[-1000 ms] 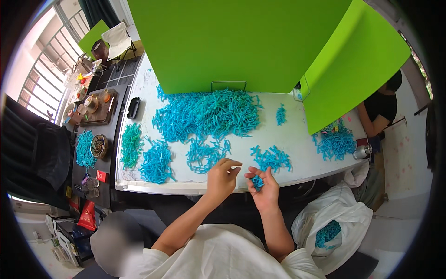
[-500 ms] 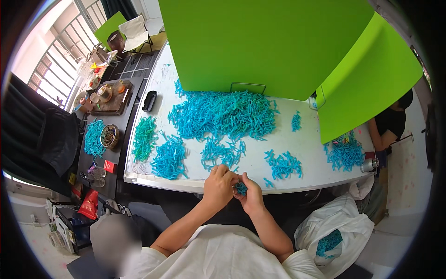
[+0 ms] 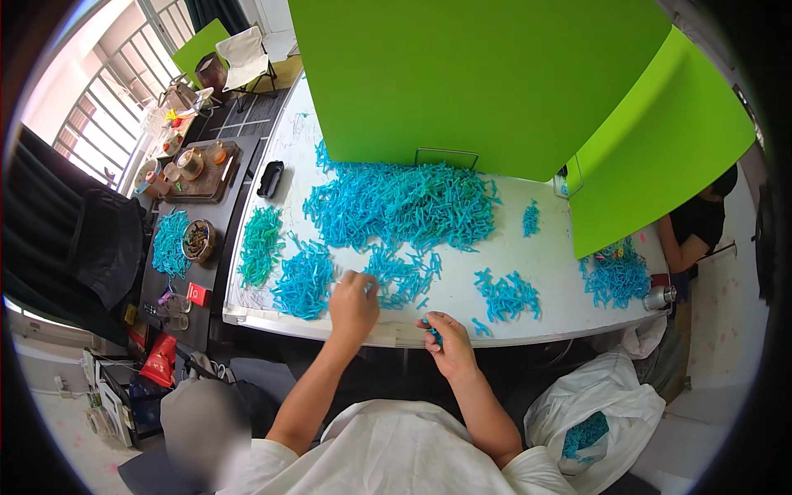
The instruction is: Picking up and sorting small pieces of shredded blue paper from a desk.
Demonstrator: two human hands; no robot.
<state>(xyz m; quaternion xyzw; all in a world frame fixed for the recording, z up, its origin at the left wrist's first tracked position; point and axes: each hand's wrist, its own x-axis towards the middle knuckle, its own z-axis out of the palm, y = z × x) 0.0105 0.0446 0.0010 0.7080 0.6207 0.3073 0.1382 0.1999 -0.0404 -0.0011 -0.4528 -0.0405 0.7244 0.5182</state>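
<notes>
Small blue plastic strips lie in piles on the white table. My left hand [image 3: 355,307] is over the table's near part, between a dense blue pile [image 3: 302,282] and a looser pile [image 3: 403,276]. Its fingers point down and are partly hidden and blurred, so whether they hold a strip cannot be made out. My right hand [image 3: 452,351], just off the table's front edge, is closed around a few blue strips [image 3: 435,336]. To its right lies a small scattered pile [image 3: 507,295], with a couple of loose strips [image 3: 481,327] nearer the edge.
A large blue heap [image 3: 400,202] lies before the green panel [image 3: 495,82]. Greener strips [image 3: 261,247] and a black tray [image 3: 270,179] are at the left. More strips [image 3: 615,276] and a metal can [image 3: 658,297] sit at right. A white sack [image 3: 627,396] stands below; another person [image 3: 697,223] is beyond.
My left hand has moved away from my right hand, left and slightly farther, to the piles. My right hand stays near the table edge with the blue strips.
</notes>
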